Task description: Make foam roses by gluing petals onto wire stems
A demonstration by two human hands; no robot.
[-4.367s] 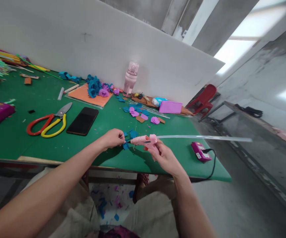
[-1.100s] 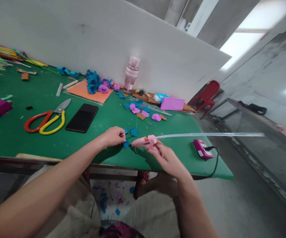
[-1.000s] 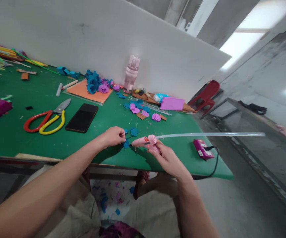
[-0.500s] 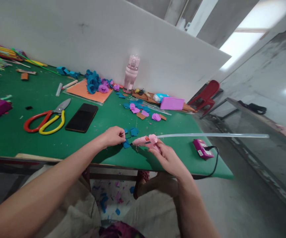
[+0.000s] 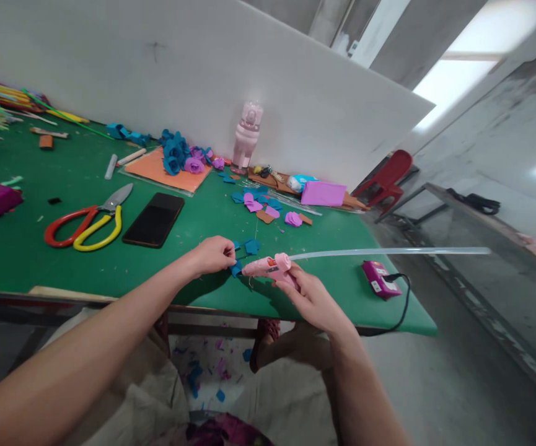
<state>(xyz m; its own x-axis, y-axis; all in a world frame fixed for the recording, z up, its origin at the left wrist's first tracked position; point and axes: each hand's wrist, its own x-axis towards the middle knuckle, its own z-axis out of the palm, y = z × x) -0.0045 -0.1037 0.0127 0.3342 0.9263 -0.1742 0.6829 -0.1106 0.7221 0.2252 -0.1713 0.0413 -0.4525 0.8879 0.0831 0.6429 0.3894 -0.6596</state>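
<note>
My right hand (image 5: 311, 296) is wrapped round the handle of a pink hot glue gun (image 5: 268, 267). A long clear glue stick (image 5: 379, 251) sticks out of its back to the right. The nozzle points left and meets a blue petal (image 5: 236, 269), as far as I can see. My left hand (image 5: 215, 254) pinches this petal at its edge, fingertips closed. Just beyond the fingers lie more blue petals (image 5: 251, 246) on the green table. Whether the nozzle actually touches the petal is too small to tell.
Scissors (image 5: 92, 223) with red and yellow handles and a black phone (image 5: 153, 220) lie to the left. Loose petals (image 5: 268, 212) and finished blue flowers (image 5: 175, 152) are further back, near a pink bottle (image 5: 246, 137). A purple power box (image 5: 380, 279) with a cable sits at right.
My right hand has shifted the glue gun slightly left, bringing its nozzle over the blue petal. The glue stick moved left with it. My left hand stays in place.
</note>
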